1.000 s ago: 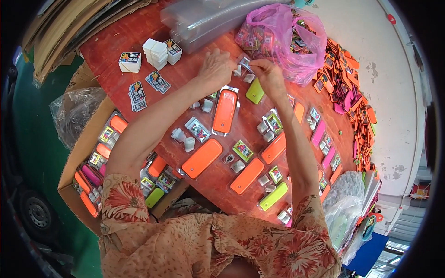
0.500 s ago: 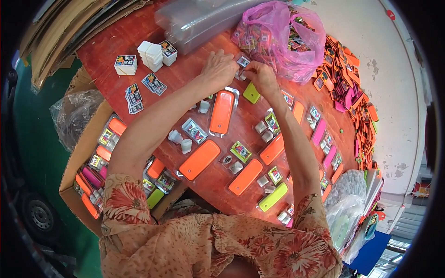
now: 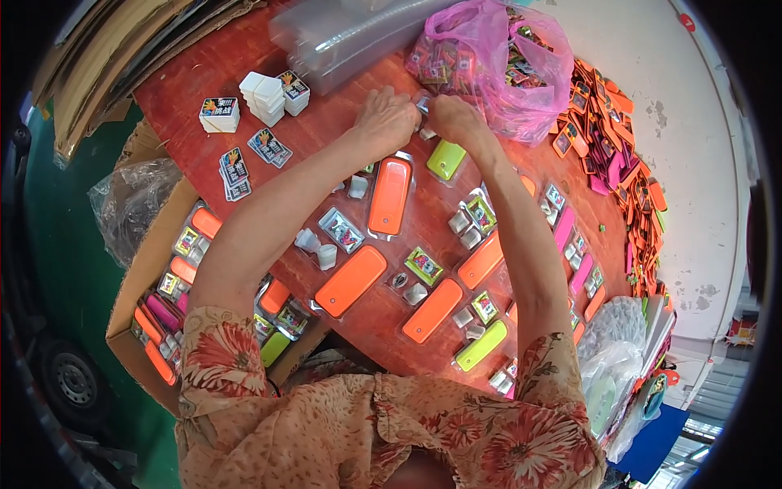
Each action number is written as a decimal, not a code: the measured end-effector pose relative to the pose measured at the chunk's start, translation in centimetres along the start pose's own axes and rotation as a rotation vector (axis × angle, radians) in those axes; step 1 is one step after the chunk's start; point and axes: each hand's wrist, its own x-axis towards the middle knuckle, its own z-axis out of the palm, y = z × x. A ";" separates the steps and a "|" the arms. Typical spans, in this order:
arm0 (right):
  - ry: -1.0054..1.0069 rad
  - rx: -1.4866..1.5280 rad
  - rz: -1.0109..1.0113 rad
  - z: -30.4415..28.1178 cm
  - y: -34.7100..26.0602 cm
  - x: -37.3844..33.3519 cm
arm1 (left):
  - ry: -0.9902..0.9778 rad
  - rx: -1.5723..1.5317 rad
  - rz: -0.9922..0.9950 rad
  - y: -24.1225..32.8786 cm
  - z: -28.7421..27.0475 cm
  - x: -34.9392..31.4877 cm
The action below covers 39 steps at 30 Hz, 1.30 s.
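Note:
My left hand (image 3: 388, 122) and my right hand (image 3: 454, 121) meet over the far end of a clear blister tray that holds a lime-green case (image 3: 446, 160). The left fingers are bent in at the tray's left side. My right fingers are drawn together over a small shiny packet (image 3: 423, 104), mostly covered by the hand; what they grip is hidden. Close to my left wrist lies a tray with an orange case (image 3: 391, 196). Nearer trays hold another orange case (image 3: 351, 281), a printed packet (image 3: 341, 231) and whitish small pieces (image 3: 327, 257).
A pink bag (image 3: 533, 106) full of small packets stands beyond my right hand. Orange and magenta cases (image 3: 607, 138) are heaped along the right edge. Card stacks (image 3: 220, 115) and a clear plastic stack (image 3: 342, 53) lie at far left. A carton (image 3: 134, 297) of filled trays stands left.
My right hand has shifted left and turned, so it now covers more of the small packet. The tray with the lime-green case has moved slightly. My left hand stays nearly in place.

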 end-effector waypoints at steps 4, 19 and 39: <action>0.160 -0.001 -0.062 1.3 0.1 -0.4 | -0.004 0.034 0.002 0.0 0.1 -0.1; 0.311 -0.391 -0.219 3.3 -1.1 -2.5 | -0.007 0.154 0.065 0.2 -0.1 -0.5; 0.268 0.577 -0.286 3.3 -6.8 -7.0 | 0.026 -0.364 -0.213 -3.2 -1.2 1.6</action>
